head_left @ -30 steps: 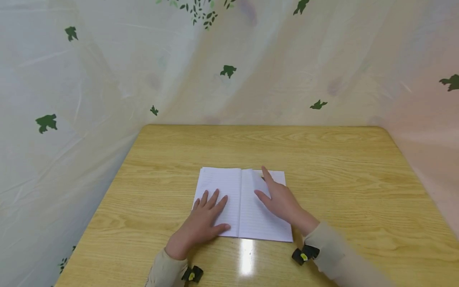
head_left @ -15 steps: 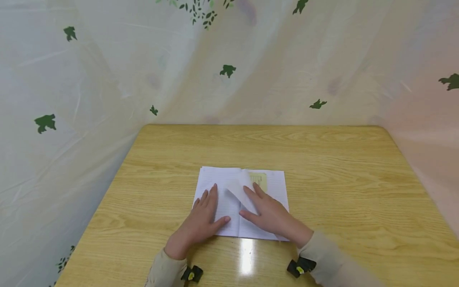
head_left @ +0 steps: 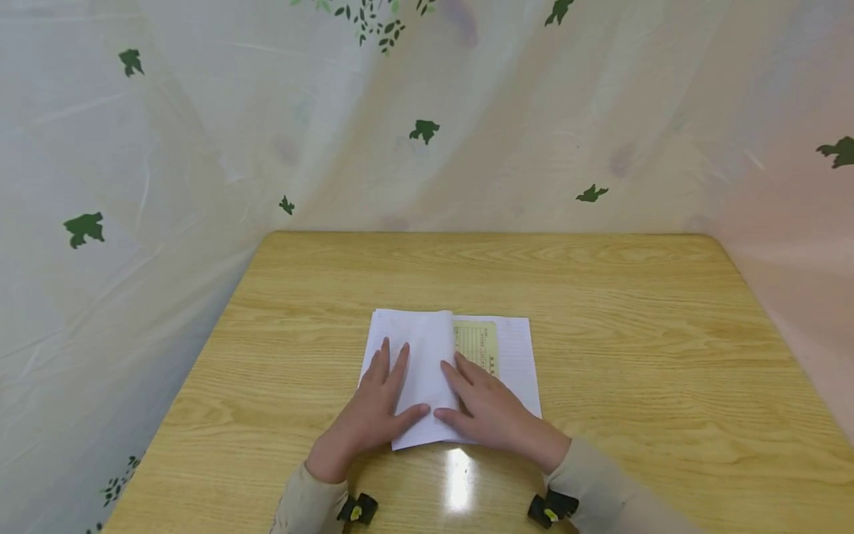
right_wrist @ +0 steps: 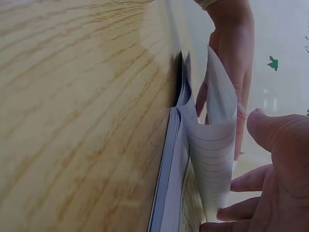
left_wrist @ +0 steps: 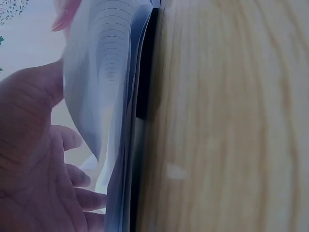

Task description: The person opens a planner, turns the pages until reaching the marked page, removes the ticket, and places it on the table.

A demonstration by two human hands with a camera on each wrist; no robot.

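The tabletop point(head_left: 634, 311) is yellowish-brown wood, its grain running mostly from the left edge to the right, with a slight gloss. Its far edge is straight and ends in two rounded corners; the near edge falls outside the head view. A notebook point(head_left: 427, 345) lies open directly on the wood, well apart from the far edge and somewhat closer to the left edge than to the right, its spine pointing towards the far edge. Its dark cover point(left_wrist: 148, 67) faces down against the surface. A white reflection point(head_left: 459, 480) shines on the near side of the notebook.
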